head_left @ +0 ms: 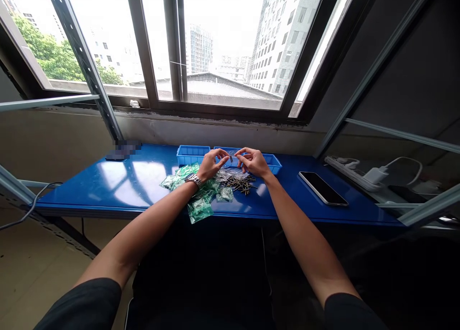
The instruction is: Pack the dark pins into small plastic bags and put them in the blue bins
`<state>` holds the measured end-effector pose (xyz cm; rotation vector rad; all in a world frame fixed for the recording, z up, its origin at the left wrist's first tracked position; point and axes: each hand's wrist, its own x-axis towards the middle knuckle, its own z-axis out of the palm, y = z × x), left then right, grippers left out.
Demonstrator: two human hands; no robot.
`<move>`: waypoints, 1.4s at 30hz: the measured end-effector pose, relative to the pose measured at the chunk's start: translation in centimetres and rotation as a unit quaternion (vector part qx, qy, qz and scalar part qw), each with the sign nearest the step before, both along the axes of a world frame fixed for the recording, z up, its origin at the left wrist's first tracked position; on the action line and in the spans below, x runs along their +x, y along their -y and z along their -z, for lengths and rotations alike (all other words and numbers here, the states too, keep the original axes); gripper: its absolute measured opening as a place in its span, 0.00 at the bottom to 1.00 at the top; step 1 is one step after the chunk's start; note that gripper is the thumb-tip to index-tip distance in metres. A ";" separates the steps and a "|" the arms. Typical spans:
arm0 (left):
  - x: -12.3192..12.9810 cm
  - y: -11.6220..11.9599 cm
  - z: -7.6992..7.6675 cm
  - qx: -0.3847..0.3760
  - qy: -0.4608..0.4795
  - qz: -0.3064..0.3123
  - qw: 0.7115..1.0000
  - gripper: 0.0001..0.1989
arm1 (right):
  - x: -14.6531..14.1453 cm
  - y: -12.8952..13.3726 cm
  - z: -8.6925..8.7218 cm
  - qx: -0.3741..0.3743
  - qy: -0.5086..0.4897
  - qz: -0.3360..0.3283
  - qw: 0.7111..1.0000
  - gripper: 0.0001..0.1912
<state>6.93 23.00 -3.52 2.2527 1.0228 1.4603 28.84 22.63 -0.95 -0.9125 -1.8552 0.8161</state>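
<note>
Above the blue table, my left hand and my right hand face each other with fingers pinched. Between them hangs a small clear plastic bag, with a small dark piece at its lower part. Both hands seem to grip the bag's edges. Below lies a heap of small black and brass-coloured pin-like parts, with clear bags beside it. Green-tinted plastic packets are piled under and around my left wrist, one reaching past the table's front edge.
Blue plastic bins stand along the back of the table, partly behind my hands. A phone lies at right, near a power strip with plugs. Metal shelf posts rise at both sides, before a window.
</note>
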 end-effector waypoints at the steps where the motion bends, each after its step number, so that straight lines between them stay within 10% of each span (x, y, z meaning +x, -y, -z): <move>1: 0.0 0.0 0.0 0.002 0.003 0.005 1.000 0.11 | -0.1 0.0 0.0 -0.006 -0.002 -0.007 1.000 0.22; 42: 0.0 0.2 -0.2 0.034 0.079 -0.005 0.996 0.07 | -1.1 0.1 0.7 0.040 -0.007 0.053 0.998 0.24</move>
